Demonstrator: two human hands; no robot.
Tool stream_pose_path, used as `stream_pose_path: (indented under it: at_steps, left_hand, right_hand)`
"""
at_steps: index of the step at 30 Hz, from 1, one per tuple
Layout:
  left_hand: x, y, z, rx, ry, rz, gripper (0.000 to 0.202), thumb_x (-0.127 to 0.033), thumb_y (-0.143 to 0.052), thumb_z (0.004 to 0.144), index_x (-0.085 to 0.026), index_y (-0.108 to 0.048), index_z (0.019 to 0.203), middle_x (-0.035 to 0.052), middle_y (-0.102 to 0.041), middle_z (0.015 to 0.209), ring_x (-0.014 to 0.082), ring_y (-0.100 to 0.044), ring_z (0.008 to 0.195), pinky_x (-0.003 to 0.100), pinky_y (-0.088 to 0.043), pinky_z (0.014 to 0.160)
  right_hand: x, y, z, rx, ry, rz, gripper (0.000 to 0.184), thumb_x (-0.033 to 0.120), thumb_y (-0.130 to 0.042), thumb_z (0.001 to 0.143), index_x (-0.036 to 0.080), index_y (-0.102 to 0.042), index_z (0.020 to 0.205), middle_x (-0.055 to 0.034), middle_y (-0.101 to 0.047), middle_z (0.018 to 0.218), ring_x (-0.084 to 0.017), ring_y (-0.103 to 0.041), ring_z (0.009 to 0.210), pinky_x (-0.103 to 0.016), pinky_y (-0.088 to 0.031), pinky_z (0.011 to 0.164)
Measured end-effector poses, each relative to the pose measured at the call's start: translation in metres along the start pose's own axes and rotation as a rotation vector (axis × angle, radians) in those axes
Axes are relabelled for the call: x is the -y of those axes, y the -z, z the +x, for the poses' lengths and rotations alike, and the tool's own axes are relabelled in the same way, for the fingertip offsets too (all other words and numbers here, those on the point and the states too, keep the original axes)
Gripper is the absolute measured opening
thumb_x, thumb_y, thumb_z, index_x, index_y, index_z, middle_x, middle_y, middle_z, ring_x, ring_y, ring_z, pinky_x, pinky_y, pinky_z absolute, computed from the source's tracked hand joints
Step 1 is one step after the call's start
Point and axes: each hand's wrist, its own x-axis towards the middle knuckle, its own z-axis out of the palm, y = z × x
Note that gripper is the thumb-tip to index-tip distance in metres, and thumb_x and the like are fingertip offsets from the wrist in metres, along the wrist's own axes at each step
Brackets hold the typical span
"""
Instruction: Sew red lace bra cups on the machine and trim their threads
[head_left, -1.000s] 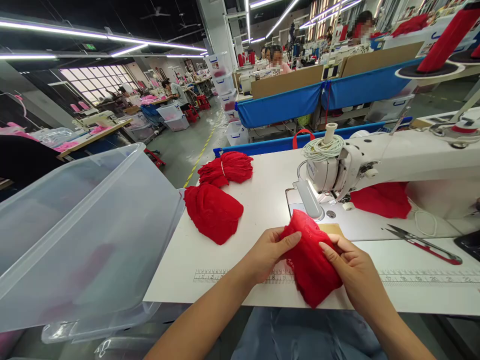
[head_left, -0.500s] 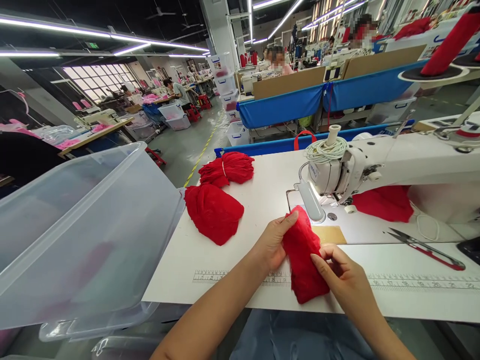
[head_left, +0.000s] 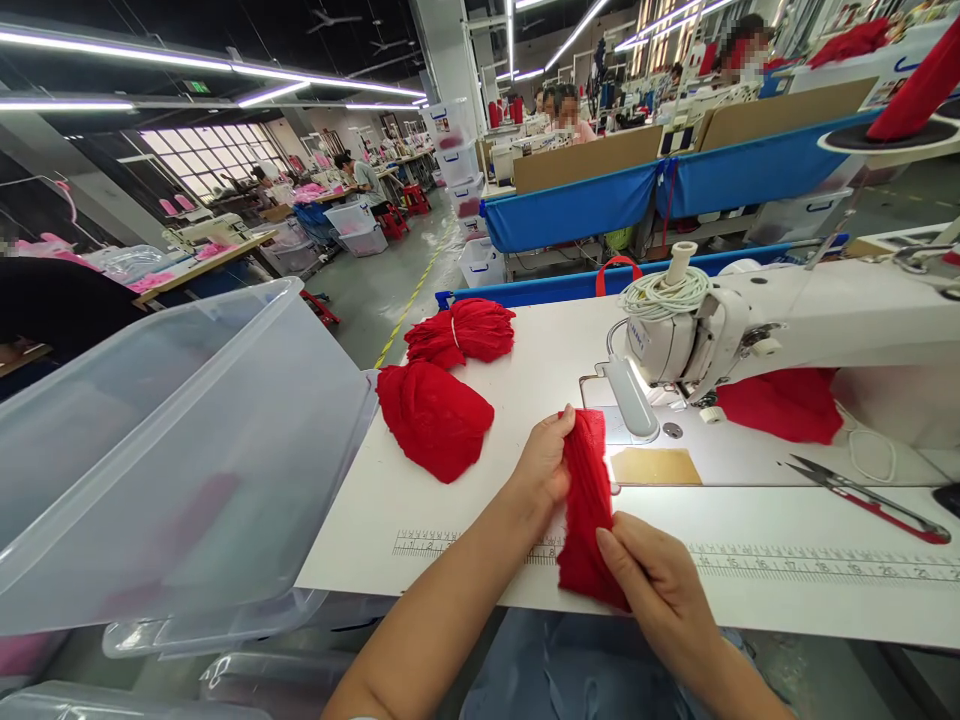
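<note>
Between my hands hangs a strip of red fabric [head_left: 586, 515], held over the front of the white sewing table [head_left: 352, 550]. My left hand [head_left: 546, 462] pinches its upper left edge, thumb on top. Lower down, my right hand [head_left: 651, 575] grips the right edge between thumb and bent fingers. Just beyond the fabric stands the white sewing machine [head_left: 810, 320], with a yellow patch [head_left: 656, 466] on the bed in front of it. Another red fabric piece [head_left: 780, 405] lies under the machine's arm.
A loose red fabric pile [head_left: 435, 420] and a tied red bundle [head_left: 480, 330] lie on the left. Thread snips [head_left: 870, 498] rest at the right. A large clear plastic bin [head_left: 187, 450] leans against the table's left side. A printed ruler [head_left: 810, 565] runs along the front.
The fabric is pulled straighter and narrower, its upper part turned. My right hand has shifted down and left along its edge, gripping more closely. The camera view has moved slightly.
</note>
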Motion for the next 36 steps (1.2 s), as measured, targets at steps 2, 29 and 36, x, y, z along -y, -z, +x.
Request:
stream_pose_path:
  at_steps: [2,29,36]
  left_hand:
    - [-0.004,0.000,0.007,-0.077,0.034,-0.006,0.029,-0.027,-0.074,0.083,-0.015,-0.058,0.063,-0.0021,-0.057,0.052,0.0101,-0.052,0.047,0.024,-0.046,0.060]
    - [-0.019,0.007,-0.048,0.140,0.070,-0.110,0.018,-0.028,-0.070,0.088,-0.010,-0.070,0.092,0.0079,-0.074,0.088,0.0175,-0.070,0.083,0.030,-0.054,0.088]
    - [-0.025,0.004,-0.044,0.000,0.114,-0.166,0.011,-0.008,-0.070,0.079,-0.013,-0.065,0.070,0.0007,-0.069,0.065,0.0113,-0.065,0.059,0.023,-0.052,0.065]
  right_hand:
    - [-0.002,-0.005,-0.003,0.038,0.058,-0.088,0.044,0.035,-0.040,0.097,0.022,-0.028,0.057,0.0036,-0.038,0.052,-0.010,-0.038,0.048,-0.026,-0.028,0.048]
    - [-0.005,0.010,0.019,-0.025,-0.919,1.284,0.048,0.053,-0.085,0.063,0.023,-0.070,0.097,-0.0090,-0.073,0.110,-0.026,-0.068,0.100,-0.040,-0.058,0.083]
    - [-0.006,0.005,0.022,-0.249,-0.702,1.247,0.043,0.056,-0.086,0.056,0.029,-0.076,0.089,-0.0055,-0.075,0.104,-0.029,-0.067,0.102,-0.038,-0.058,0.075]
